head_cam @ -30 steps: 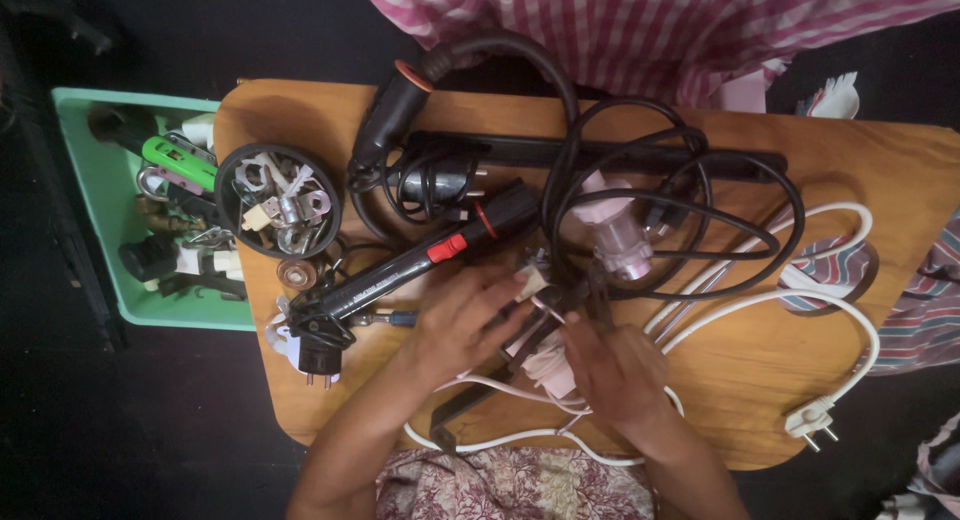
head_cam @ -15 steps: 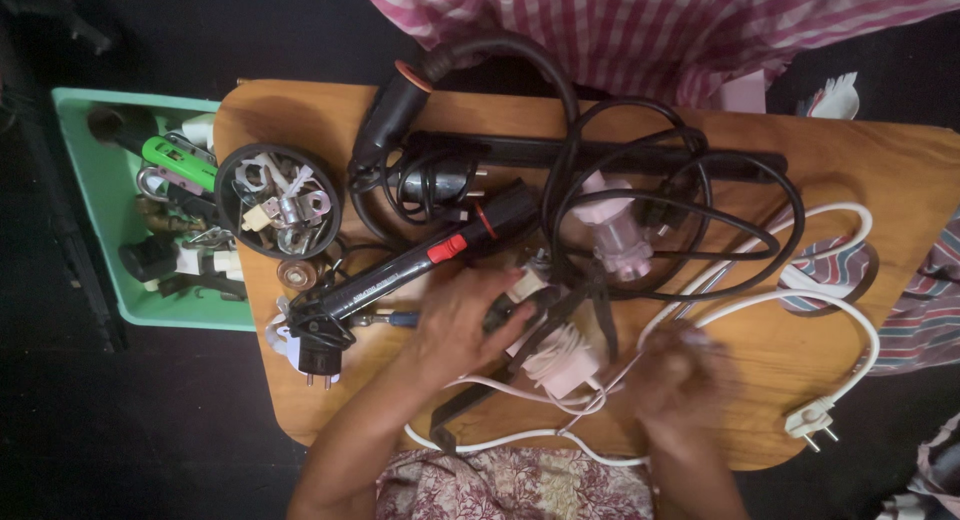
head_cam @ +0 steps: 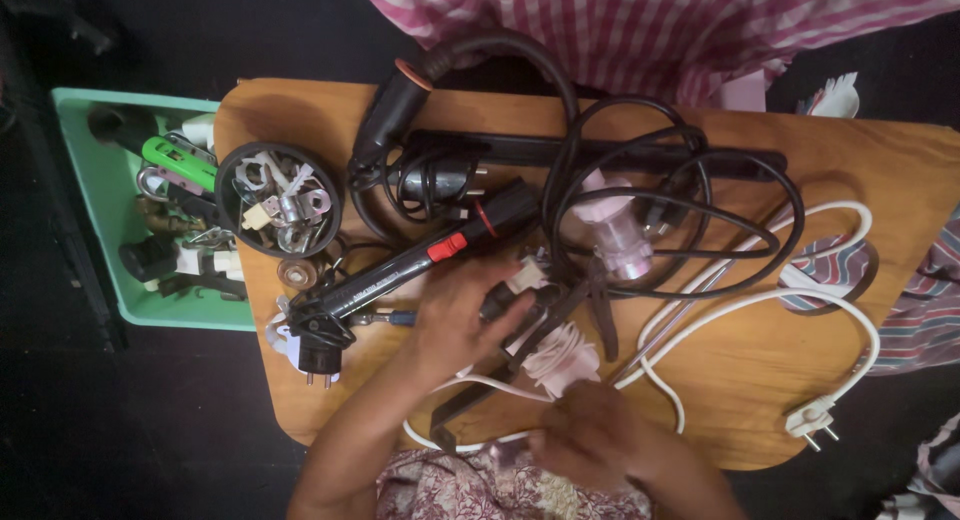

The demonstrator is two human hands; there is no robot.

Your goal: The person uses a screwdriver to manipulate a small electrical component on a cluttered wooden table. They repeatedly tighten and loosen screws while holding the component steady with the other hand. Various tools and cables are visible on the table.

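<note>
My left hand point(head_cam: 455, 318) lies over the middle of the pile, fingers curled around a small black fitting point(head_cam: 497, 302) with a white connector point(head_cam: 527, 276) beside it. Just left of it lies a long black styling iron point(head_cam: 420, 265) with a red switch. My right hand point(head_cam: 592, 446) is at the table's near edge, blurred, fingers closed on a loop of the white cord point(head_cam: 480, 382). A white wound bundle point(head_cam: 562, 355) and flat black strips point(head_cam: 560, 315) lie between the hands.
The wooden table point(head_cam: 740, 380) carries tangled black cables point(head_cam: 690, 195), a pinkish small device point(head_cam: 620, 242), a black bowl of metal parts point(head_cam: 279, 199), a black plug point(head_cam: 318, 350) and a white plug point(head_cam: 812, 420). A green tray point(head_cam: 100, 195) of tools sits left. A person in pink checks stands beyond.
My right hand has drawn back from the centre of the pile toward the near edge, with the white cord. My left hand has stayed on the black fitting.
</note>
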